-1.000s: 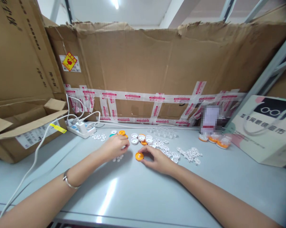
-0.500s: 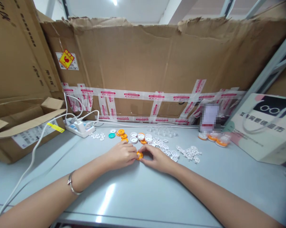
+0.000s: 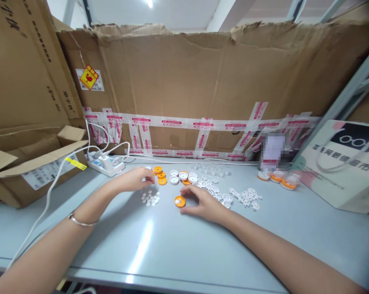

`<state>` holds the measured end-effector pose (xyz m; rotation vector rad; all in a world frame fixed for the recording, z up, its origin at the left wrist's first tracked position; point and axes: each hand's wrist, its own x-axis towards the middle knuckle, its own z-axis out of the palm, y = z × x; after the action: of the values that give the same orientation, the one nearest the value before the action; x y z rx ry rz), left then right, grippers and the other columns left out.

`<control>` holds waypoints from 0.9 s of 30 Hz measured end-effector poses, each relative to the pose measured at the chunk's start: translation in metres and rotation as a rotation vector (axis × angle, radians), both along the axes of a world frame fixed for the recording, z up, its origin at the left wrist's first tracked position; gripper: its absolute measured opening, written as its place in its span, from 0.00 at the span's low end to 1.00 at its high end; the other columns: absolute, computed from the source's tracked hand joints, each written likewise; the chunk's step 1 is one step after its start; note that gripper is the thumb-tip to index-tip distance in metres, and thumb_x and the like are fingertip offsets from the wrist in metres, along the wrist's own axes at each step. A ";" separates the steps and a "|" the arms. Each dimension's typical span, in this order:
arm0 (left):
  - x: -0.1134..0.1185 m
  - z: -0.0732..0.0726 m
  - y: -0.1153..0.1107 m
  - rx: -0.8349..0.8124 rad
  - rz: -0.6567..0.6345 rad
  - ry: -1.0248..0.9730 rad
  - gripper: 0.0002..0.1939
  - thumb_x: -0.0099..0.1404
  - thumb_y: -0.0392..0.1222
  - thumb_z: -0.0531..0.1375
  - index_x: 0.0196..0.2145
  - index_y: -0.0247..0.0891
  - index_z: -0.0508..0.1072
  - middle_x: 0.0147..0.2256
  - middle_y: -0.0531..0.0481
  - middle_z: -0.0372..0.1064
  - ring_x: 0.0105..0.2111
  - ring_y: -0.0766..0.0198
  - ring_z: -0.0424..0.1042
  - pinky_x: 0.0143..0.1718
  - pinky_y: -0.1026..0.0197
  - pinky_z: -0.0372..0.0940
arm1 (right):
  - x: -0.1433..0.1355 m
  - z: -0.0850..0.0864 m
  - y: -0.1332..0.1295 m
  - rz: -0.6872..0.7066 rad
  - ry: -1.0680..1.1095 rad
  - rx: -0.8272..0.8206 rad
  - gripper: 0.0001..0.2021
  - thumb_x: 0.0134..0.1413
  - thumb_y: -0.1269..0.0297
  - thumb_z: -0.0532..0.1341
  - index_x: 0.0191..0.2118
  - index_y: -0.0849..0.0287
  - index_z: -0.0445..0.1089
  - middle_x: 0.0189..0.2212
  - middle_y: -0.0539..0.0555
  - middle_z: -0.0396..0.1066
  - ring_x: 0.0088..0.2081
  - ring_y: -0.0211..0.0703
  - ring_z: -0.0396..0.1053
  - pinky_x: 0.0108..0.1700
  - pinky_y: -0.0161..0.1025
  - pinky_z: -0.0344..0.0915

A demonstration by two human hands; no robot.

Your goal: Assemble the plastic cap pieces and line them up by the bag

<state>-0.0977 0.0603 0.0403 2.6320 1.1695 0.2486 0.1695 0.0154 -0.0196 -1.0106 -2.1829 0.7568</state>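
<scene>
My right hand (image 3: 202,204) holds an orange round plastic cap (image 3: 177,205) on the table, its thumb and fingers curved about the rim. A small white piece (image 3: 178,201) sits inside the cap. Farther left, my left hand (image 3: 137,179) hovers low over the table with curled fingers beside a few orange rings (image 3: 162,181); whatever its fingertips hold, if anything, is hidden. Below that hand lie several small white discs (image 3: 150,198). Between the hands and behind them stand white round caps (image 3: 173,179), some resting on orange ones.
White spoked plastic parts (image 3: 247,197) spread right of my right hand. Clear plastic pieces (image 3: 210,169) lie behind. At the back right are orange-and-white capped items (image 3: 288,183) and a paper bag (image 3: 340,171). A power strip (image 3: 110,167) and open carton (image 3: 40,163) stand left.
My left hand has left the orange cap and moved left, uncovering the small white discs and covering the teal ring. My right hand stays on the cap.
</scene>
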 end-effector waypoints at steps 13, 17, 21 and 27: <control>-0.001 -0.017 0.009 -0.233 0.015 0.006 0.06 0.55 0.34 0.57 0.30 0.36 0.73 0.30 0.50 0.72 0.30 0.65 0.69 0.31 0.68 0.60 | 0.003 0.008 0.000 -0.051 0.005 0.028 0.19 0.43 0.55 0.65 0.42 0.56 0.65 0.43 0.55 0.69 0.46 0.45 0.67 0.48 0.44 0.64; -0.001 -0.016 0.008 -0.218 0.035 0.013 0.06 0.55 0.36 0.57 0.30 0.35 0.73 0.31 0.49 0.72 0.31 0.64 0.69 0.31 0.68 0.60 | 0.003 0.010 0.001 -0.057 0.022 0.046 0.16 0.46 0.57 0.64 0.41 0.56 0.65 0.42 0.55 0.70 0.44 0.44 0.68 0.47 0.43 0.64; 0.000 -0.015 0.005 -0.221 0.053 0.029 0.06 0.56 0.39 0.57 0.31 0.36 0.73 0.31 0.49 0.72 0.30 0.64 0.69 0.29 0.68 0.60 | 0.006 0.012 0.004 -0.105 0.062 0.056 0.12 0.50 0.59 0.60 0.41 0.55 0.66 0.41 0.54 0.71 0.44 0.43 0.68 0.47 0.42 0.64; 0.002 -0.017 0.004 -0.222 0.029 0.027 0.06 0.55 0.38 0.58 0.32 0.36 0.72 0.31 0.50 0.71 0.30 0.65 0.69 0.28 0.69 0.60 | 0.009 0.018 0.005 -0.153 0.103 0.047 0.09 0.53 0.61 0.57 0.39 0.56 0.67 0.40 0.53 0.71 0.43 0.42 0.68 0.47 0.42 0.63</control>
<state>-0.0956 0.0640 0.0237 2.4343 1.1715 0.0827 0.1785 0.0206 -0.0020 -1.0768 -2.0013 0.6681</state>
